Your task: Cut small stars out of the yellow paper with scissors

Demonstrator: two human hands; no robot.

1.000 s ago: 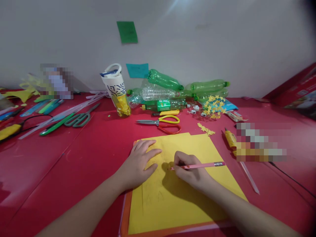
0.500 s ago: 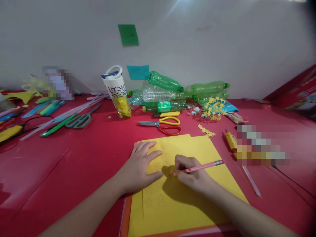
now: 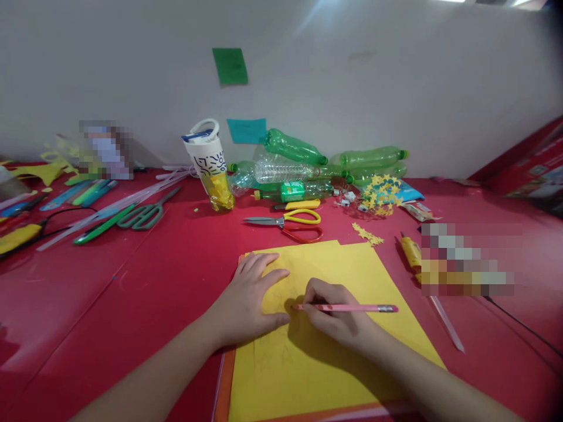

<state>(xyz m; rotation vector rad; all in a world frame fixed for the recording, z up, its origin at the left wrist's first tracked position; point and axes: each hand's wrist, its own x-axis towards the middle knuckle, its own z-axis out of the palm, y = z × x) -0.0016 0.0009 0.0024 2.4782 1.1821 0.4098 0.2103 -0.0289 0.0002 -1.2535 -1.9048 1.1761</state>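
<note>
- Evidently, I've faint marks (image 3: 285, 355) on the yellow paper (image 3: 343, 384) — much looks bare.
- Right hand (image 3: 336, 310) pinches the pink pencil (image 3: 360, 308); left hand (image 3: 246, 299) lies spread, gripping nothing.

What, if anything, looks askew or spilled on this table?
No spill shows. The yellow paper under the left hand is out of line with the orange sheet beneath, which juts out along the left edge; behind, a green bottle slopes above a clear bottle.
</note>
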